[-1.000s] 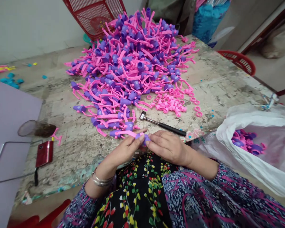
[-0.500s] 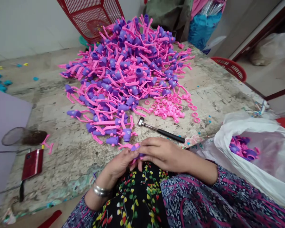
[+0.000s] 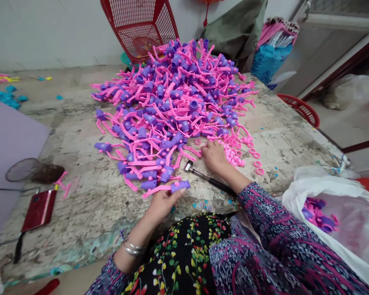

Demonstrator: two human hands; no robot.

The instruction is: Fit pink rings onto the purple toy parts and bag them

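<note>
Near the table's front edge, my left hand (image 3: 161, 205) is closed on a purple and pink plastic part (image 3: 180, 186), its pink arm pointing left and its purple cup end right. My right hand (image 3: 214, 156) reaches forward to the left edge of a heap of small pink rings (image 3: 232, 156). Its fingers are bent downward, and what lies under the fingertips is hidden. A small hammer (image 3: 199, 175) with a black handle lies below that hand, the handle partly under the forearm. Beyond both hands rises a large pile of similar purple and pink parts (image 3: 172, 106).
On the right, a white plastic bag (image 3: 298, 180) holds more purple and pink parts. A red phone (image 3: 39, 209), a dark mesh strainer (image 3: 46, 173) and a pink piece (image 3: 62, 183) lie left. A red basket (image 3: 138, 30) leans behind the pile.
My hands have come apart. The right one moved forward to the pink rings, while the left keeps the plastic part near the table edge. The head view has tilted up slightly.
</note>
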